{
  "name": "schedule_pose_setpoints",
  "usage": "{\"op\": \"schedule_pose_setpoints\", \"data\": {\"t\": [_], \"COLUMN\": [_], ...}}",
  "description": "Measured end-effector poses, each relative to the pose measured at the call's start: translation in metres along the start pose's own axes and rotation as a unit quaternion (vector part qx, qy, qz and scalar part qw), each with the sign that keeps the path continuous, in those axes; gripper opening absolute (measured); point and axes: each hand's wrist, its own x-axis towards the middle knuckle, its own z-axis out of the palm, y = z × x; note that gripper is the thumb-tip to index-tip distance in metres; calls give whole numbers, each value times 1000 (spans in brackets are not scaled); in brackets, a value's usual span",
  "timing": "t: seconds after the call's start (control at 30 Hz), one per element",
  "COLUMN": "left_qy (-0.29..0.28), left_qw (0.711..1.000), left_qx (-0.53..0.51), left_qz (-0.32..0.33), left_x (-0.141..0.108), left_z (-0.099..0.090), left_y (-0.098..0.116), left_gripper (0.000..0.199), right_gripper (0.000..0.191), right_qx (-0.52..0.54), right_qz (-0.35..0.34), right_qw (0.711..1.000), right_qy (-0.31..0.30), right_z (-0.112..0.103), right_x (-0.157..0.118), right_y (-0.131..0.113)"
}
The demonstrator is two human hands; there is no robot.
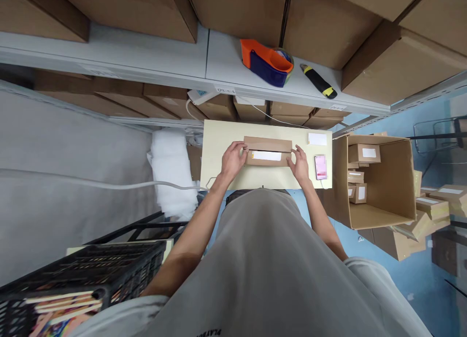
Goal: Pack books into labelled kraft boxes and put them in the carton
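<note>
A small flat cardboard box (268,143) lies on the pale yellow table in front of me. A white label (266,155) is on its near part, and a dark gap runs lengthwise between the far and near parts of its top. My left hand (234,159) grips the left end, fingers bent over the corner. At the right end, my right hand (299,164) holds the box between thumb and curved fingers. To the right of that hand lie a phone (321,167) with a pink screen and a stack of white labels (317,139).
A tape dispenser (268,63) and a utility knife (318,81) rest on the shelf (222,60) above the table. Right of the table stands a large open carton (388,181) with small labelled boxes inside. White wrapping (171,169) and a black crate (120,264) are at left.
</note>
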Motion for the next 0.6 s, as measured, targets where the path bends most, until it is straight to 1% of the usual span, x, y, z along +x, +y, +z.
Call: {"op": "schedule_pose_setpoints", "data": {"t": [0.07,0.13,0.27,0.37,0.5,0.6], "left_qy": [-15,-22,-24,-15,-13,-27], "left_qw": [999,998,996,994,987,978], "left_qx": [-3,-8,-15,-25,-63,-90], "left_qz": [-31,-53,-81,-102,-148,-188], "left_x": [-2,0,7,10,11,12], "left_z": [1,2,3,5,6,5], "left_y": [-1,-1,2,3,5,6], "left_gripper": [30,30,25,22,33,33], "right_gripper": [41,39,39,32,22,28], "right_qx": [3,10,35,49,65,83], "right_qz": [25,37,58,100,163,196], "right_qw": [1000,999,998,994,984,977], "right_qy": [4,8,5,9,22,30], "right_z": [0,0,-2,-3,0,4], "right_x": [-3,-2,7,16,24,25], "right_y": [0,-1,-6,-10,-12,-10]}}
